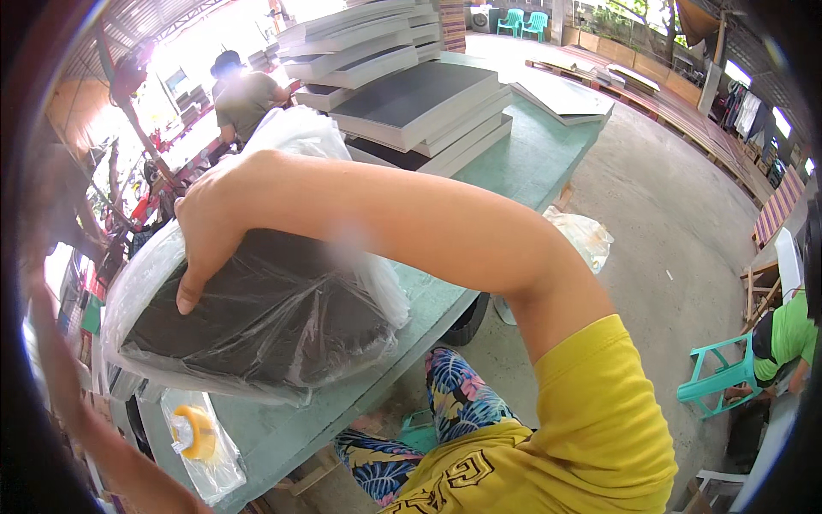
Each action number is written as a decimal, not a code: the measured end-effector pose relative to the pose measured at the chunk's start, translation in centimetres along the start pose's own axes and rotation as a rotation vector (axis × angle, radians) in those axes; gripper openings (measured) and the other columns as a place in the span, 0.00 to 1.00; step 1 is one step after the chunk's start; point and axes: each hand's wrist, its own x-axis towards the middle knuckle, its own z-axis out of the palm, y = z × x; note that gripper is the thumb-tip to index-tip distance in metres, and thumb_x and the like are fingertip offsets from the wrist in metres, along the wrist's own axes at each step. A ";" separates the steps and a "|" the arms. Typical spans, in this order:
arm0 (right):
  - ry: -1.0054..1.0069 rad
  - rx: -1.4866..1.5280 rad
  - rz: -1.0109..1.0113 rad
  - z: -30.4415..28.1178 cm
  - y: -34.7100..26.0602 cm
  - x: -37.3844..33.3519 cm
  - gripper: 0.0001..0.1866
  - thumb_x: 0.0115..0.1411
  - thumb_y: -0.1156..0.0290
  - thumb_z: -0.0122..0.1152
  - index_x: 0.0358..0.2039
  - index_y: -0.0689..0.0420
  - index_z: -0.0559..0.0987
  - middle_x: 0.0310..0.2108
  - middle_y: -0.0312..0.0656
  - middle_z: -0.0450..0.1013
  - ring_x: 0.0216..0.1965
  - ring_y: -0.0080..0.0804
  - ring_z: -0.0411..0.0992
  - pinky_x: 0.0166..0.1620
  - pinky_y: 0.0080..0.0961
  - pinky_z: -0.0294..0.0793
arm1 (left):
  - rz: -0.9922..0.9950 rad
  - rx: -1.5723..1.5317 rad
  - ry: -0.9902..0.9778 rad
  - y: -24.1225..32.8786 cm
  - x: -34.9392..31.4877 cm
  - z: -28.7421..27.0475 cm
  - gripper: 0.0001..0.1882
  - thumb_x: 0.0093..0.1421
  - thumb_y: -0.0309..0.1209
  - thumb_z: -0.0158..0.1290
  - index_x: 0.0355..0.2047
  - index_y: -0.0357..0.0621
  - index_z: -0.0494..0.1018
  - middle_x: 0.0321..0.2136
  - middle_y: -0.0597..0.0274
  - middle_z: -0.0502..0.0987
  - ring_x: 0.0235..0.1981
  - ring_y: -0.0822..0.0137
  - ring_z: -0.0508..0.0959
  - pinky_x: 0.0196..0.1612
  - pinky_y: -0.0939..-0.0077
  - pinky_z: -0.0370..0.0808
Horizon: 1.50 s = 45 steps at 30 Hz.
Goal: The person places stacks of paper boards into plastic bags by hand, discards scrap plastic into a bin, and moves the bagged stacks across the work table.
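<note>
Clear plastic (282, 343) lies beneath the right hand (214, 201), arm (419, 214) bent, both hands' grip unclear.

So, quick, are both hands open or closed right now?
Left hand: blurred at the picture's edge; can't tell if open or closed.
Right hand: on the plastic bag, fingers partly hidden; can't tell if gripping.

Tape (203, 440) before bundle (257, 330) — books (419, 98) behind (all on table (541, 141)).

Yellow short-sleeved shirt (604, 420), dark lettering (469, 469); blue-pink leaf-print pants (462, 392).
</note>
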 end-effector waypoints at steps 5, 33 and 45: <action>0.144 -0.145 -0.149 0.8 1.7 1.2 0.36 0.38 0.37 0.54 0.38 0.54 0.76 0.37 0.47 0.72 0.41 0.38 0.69 0.44 0.31 0.67 | 0.301 0.268 -0.232 4.8 1.5 8.7 0.47 0.45 0.67 0.39 0.47 0.32 0.62 0.37 0.40 0.70 0.41 0.50 0.71 0.45 0.65 0.64; 0.951 1.374 0.170 20.7 11.4 -6.8 0.52 0.39 0.46 0.64 0.56 0.62 0.49 0.54 0.44 0.52 0.55 0.36 0.52 0.55 0.31 0.51 | -0.368 -0.967 0.597 -11.1 -11.2 23.3 0.27 0.55 0.46 0.46 0.46 0.35 0.59 0.38 0.61 0.66 0.40 0.69 0.66 0.44 0.75 0.63; 0.473 0.953 0.532 30.4 12.1 -9.6 0.31 0.31 0.67 0.72 0.36 0.66 0.71 0.37 0.45 0.70 0.40 0.33 0.66 0.45 0.26 0.63 | -0.386 -0.698 0.125 -10.3 -16.3 25.4 0.30 0.33 0.25 0.65 0.38 0.33 0.65 0.33 0.56 0.72 0.35 0.67 0.72 0.35 0.75 0.71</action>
